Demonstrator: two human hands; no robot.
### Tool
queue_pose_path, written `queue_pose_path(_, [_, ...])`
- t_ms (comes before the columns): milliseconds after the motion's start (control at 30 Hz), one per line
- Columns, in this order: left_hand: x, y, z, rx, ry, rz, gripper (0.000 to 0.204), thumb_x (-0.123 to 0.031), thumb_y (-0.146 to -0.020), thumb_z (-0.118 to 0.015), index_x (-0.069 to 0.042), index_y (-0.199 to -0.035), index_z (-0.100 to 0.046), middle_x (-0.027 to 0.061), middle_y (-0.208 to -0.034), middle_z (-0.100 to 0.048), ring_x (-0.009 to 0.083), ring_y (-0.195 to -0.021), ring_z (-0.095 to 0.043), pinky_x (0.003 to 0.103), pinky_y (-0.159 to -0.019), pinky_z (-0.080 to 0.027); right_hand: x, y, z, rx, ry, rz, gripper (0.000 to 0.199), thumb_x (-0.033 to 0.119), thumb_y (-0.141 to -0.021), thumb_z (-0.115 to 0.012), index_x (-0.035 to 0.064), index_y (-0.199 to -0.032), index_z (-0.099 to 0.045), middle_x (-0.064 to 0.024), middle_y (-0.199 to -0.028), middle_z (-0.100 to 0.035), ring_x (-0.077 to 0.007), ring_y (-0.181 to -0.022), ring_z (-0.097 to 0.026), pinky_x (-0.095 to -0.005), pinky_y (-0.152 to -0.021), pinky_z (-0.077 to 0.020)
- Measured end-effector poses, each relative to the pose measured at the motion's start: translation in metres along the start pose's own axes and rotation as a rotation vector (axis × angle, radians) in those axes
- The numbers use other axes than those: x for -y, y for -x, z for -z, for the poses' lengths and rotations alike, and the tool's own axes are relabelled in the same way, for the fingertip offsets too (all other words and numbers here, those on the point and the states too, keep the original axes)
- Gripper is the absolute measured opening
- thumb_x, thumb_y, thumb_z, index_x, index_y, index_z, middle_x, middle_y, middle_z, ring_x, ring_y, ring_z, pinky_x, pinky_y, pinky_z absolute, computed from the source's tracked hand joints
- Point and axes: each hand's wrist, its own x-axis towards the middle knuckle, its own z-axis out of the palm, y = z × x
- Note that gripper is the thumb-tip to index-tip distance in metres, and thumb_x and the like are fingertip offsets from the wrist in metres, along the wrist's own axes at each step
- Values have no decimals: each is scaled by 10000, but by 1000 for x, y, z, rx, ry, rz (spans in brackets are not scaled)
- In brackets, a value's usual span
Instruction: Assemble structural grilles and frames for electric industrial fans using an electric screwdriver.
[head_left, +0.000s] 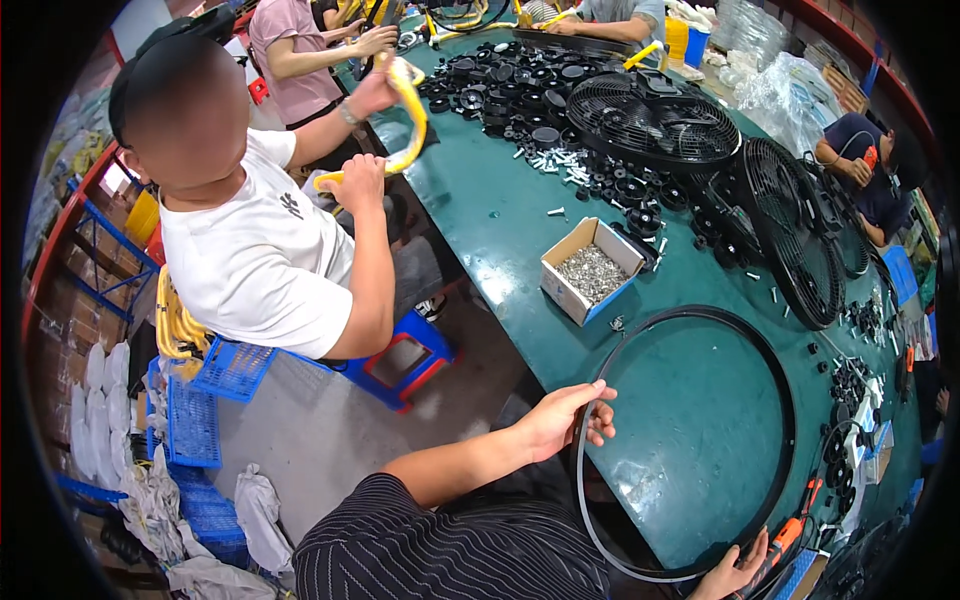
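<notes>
A large thin black ring (790, 400), like a fan's outer hoop, is tilted over the near edge of the green table (490, 250). My left hand (565, 420) grips its left side, the thumb outside and the fingers curled through the inside. At the lower right, my right hand (735, 574) holds the ring's near edge with bent fingers, partly cut off by the picture's rim. Right beside that hand lies an orange-and-black electric screwdriver (785, 540). Beyond the ring stands an open cardboard box (568, 290) of small metal fasteners.
Black fan cages (655, 120) and a heap of round black parts (500, 85) cover the far table, with loose screws (560, 165) nearby. To the left, a co-worker (260, 220) holds a bent yellow tube (415, 120). A blue-and-red stool (400, 365) and blue crates (195, 420) stand on the floor.
</notes>
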Motion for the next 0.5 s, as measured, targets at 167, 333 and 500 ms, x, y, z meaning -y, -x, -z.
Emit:
queue_pose_path(167, [5,2,-11,-35,-61,-171,450,-336,-1034,-460,-98,-1401,-356,104,-998,-598,249,-974,-632,381,-757,-548,-3,-3,4,39,100,78,529,-46,-826,-583,-49,-1344,-478,-203,-1354,-555,-323,-1242,-537,-390,-1033,-438])
queue_pose_path(333, [7,3,-12,-68,-66,-159,414,-326,-1035,-460,-133,-1390,-370,102,-1003,-603,254,-980,-640,395,-788,-556,7,0,4,28,66,36,517,-25,-840,-583,-46,-1345,-479,-216,-1333,-565,-329,-1225,-548,-393,-1028,-445])
queue_pose_path(500, [6,2,-15,-64,-85,-160,380,-320,-1039,-450,-140,-1366,-382,99,-1006,-606,255,-983,-643,414,-824,-553,-2,-4,7,31,18,57,517,-23,-842,-581,-54,-1347,-474,-225,-1353,-544,-336,-1259,-517,-406,-1058,-417])
